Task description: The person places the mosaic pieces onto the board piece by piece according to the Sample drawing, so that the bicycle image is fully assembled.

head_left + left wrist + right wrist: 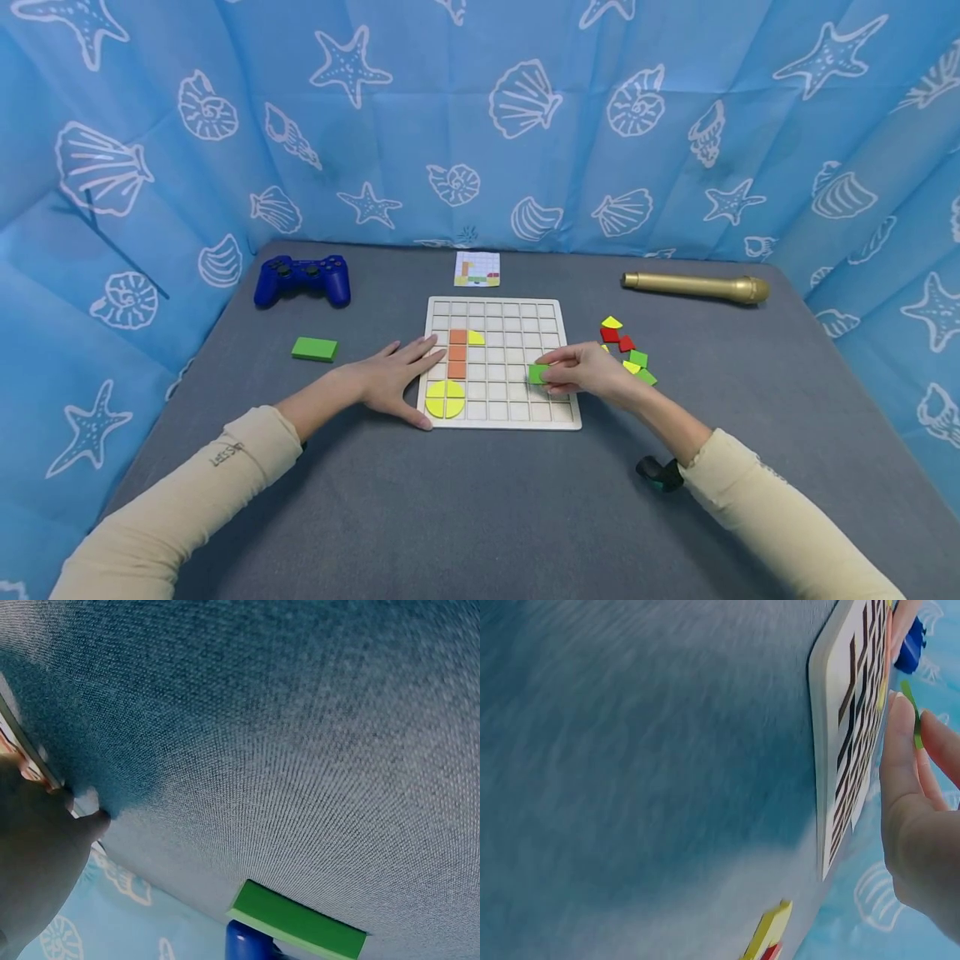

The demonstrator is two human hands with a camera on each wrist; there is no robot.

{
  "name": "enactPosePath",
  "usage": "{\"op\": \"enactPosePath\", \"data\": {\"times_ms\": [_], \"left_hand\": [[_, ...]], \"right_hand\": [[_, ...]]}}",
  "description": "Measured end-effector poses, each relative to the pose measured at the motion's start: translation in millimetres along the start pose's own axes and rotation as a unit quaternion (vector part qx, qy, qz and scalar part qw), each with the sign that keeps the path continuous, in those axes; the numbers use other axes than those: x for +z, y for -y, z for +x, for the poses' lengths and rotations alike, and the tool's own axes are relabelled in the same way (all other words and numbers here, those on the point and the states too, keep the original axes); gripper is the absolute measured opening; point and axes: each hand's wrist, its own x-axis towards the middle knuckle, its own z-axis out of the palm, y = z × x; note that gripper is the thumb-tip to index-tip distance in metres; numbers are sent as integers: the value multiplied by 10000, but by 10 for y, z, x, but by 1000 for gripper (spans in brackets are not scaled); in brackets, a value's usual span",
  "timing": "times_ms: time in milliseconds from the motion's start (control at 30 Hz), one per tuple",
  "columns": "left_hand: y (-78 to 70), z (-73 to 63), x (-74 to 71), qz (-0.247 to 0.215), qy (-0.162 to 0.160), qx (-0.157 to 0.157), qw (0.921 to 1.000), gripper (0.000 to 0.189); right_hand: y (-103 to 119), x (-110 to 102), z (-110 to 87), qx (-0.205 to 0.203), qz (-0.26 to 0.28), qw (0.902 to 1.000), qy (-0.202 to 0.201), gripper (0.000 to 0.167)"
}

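Observation:
A white grid board (517, 321) lies on the grey table. Its left part carries three orange squares (457, 352) in a column, a yellow quarter-circle piece (476, 337) beside the top one, and a yellow circle (445, 399) made of quarter pieces. My left hand (393, 379) rests on the board's left edge with fingers spread. Over the right part of the board, my right hand (588, 369) pinches a green square tile (537, 373) between thumb and fingers; in the right wrist view the tile (913, 712) appears edge-on, held above the board.
Right of the board lie loose red (610, 335), yellow and green pieces. A pattern card (477, 269) sits behind the board. A green block (315, 349) and a blue game controller (302, 280) are at left, a gold microphone (693, 287) at back right. Blue curtains surround the table.

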Motion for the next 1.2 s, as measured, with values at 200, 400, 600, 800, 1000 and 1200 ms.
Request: {"op": "enactPosePath", "data": {"times_ms": [200,400,600,800,1000,1200], "left_hand": [[-2,10,-2,-87,-31,48,9999,115],[8,16,8,-64,-11,41,10000,115],[6,8,4,-98,-74,95,9999,115],[-6,6,-6,-110,-59,49,9999,114],[-16,8,-13,-103,-9,-10,9999,114],[-4,8,-15,-123,20,-10,9999,114]], "right_hand": [[48,175,88,85,226,9995,195,33],[121,351,161,143,333,9987,370,29],[170,489,228,227,314,9984,419,27],[194,595,288,323,330,9983,364,26],[203,681,334,280,255,9988,299,25],[223,738,351,225,-215,9995,58,20]]}}
